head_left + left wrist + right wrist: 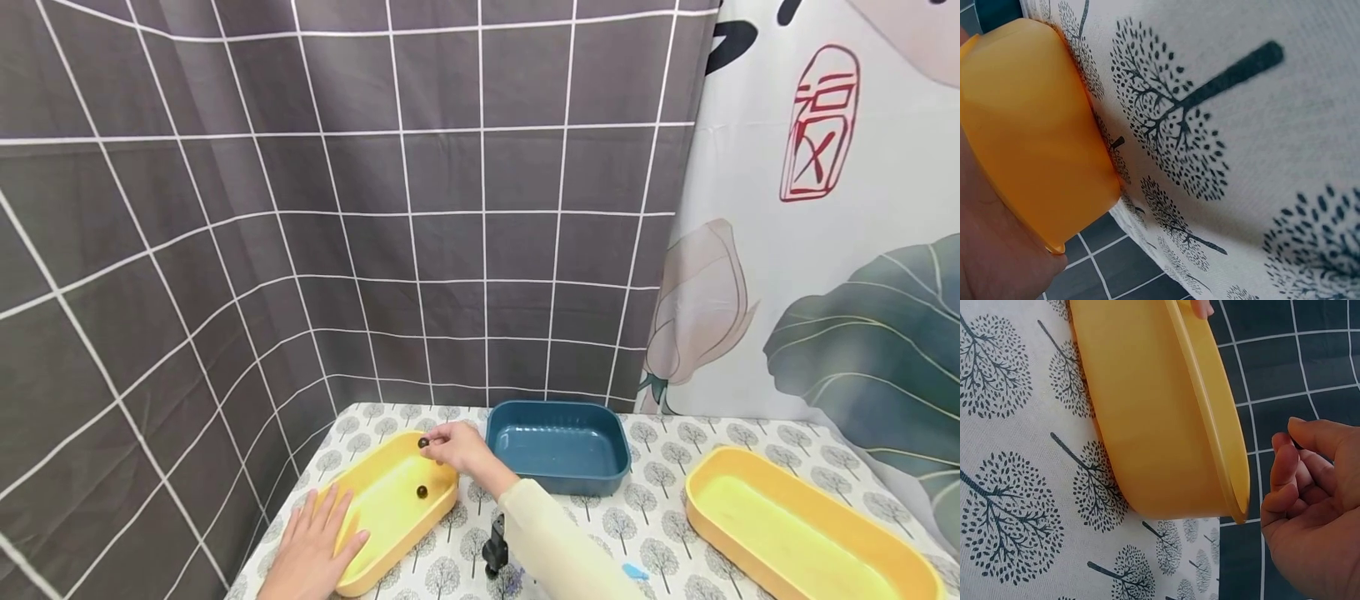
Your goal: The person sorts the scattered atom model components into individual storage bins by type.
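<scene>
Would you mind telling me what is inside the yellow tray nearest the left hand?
One small dark ball lies on the floor of the yellow tray. The right hand pinches a second ball above its far rim. The left hand covers the near corner.

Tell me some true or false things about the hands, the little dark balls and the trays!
1. The right hand pinches a small dark ball over the left yellow tray. True.
2. Another dark ball lies inside that tray. True.
3. The blue tray holds two balls. False: nothing shows in it.
4. The left hand lifts the blue tray. False: it rests flat on the left yellow tray's near end.
5. There is a second yellow tray on the right. True.
</scene>
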A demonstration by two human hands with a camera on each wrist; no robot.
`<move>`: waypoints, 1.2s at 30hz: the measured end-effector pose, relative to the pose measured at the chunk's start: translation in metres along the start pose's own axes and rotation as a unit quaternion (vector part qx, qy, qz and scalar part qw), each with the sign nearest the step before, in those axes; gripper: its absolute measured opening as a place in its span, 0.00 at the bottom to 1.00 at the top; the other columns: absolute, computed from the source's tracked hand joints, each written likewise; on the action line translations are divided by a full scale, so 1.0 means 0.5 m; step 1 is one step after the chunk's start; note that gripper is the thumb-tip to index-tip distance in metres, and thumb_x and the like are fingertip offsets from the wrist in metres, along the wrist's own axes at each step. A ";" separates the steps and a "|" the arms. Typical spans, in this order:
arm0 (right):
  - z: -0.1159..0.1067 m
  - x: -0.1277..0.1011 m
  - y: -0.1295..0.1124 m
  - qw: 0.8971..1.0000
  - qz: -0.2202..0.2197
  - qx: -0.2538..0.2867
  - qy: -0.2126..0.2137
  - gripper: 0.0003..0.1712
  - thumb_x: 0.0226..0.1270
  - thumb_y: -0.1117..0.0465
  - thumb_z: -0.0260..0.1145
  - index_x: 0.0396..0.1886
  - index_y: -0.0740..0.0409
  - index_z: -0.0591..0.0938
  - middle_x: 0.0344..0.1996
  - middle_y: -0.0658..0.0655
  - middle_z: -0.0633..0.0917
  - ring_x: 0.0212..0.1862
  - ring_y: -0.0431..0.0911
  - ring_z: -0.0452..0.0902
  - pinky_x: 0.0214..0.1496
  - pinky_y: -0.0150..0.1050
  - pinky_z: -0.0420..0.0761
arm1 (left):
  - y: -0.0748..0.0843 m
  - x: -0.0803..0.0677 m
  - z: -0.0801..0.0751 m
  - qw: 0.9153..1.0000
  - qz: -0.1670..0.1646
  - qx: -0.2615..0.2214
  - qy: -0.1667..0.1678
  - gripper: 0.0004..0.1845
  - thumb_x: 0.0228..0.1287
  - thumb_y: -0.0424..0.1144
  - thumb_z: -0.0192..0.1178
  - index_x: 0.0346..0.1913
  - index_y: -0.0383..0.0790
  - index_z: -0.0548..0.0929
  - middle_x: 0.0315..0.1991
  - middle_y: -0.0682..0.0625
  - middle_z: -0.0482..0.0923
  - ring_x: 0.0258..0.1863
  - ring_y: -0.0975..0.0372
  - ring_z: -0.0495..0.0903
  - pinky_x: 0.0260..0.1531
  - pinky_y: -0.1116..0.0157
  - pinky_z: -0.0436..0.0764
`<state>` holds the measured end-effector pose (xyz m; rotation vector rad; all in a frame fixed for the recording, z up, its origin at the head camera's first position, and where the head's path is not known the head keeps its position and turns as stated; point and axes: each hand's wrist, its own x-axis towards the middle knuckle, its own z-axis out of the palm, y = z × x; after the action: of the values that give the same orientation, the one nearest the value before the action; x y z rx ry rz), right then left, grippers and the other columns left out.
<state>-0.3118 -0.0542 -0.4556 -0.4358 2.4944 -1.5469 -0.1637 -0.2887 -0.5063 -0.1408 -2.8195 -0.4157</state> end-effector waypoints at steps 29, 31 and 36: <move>-0.071 -0.024 0.011 0.999 -0.045 -0.012 -0.010 0.12 0.63 0.63 0.72 0.45 0.60 0.88 0.29 0.49 0.87 0.32 0.45 0.82 0.34 0.35 0.82 | -0.004 -0.002 0.008 1.000 0.008 -0.006 0.013 0.38 0.74 0.61 0.52 0.75 0.36 0.67 0.76 0.34 0.59 0.75 0.33 0.53 0.75 0.56 0.21; -0.091 -0.036 0.015 0.998 -0.051 -0.016 -0.017 0.11 0.62 0.63 0.72 0.45 0.59 0.88 0.29 0.48 0.87 0.32 0.47 0.83 0.32 0.35 0.80 | -0.003 -0.002 0.009 1.000 0.010 -0.007 0.016 0.38 0.74 0.61 0.52 0.75 0.35 0.67 0.76 0.33 0.59 0.74 0.33 0.53 0.73 0.59 0.19; -0.135 -0.068 0.030 0.997 -0.068 -0.023 -0.033 0.11 0.63 0.61 0.72 0.45 0.58 0.88 0.29 0.47 0.86 0.31 0.43 0.80 0.34 0.33 0.80 | -0.003 -0.004 0.008 1.000 0.007 -0.007 0.018 0.39 0.73 0.61 0.53 0.74 0.35 0.68 0.76 0.34 0.60 0.74 0.33 0.54 0.77 0.48 0.29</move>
<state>-0.3020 0.0206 -0.4391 -0.6651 2.4998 -1.4972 -0.1631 -0.2893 -0.5110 -0.1554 -2.7787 -0.4295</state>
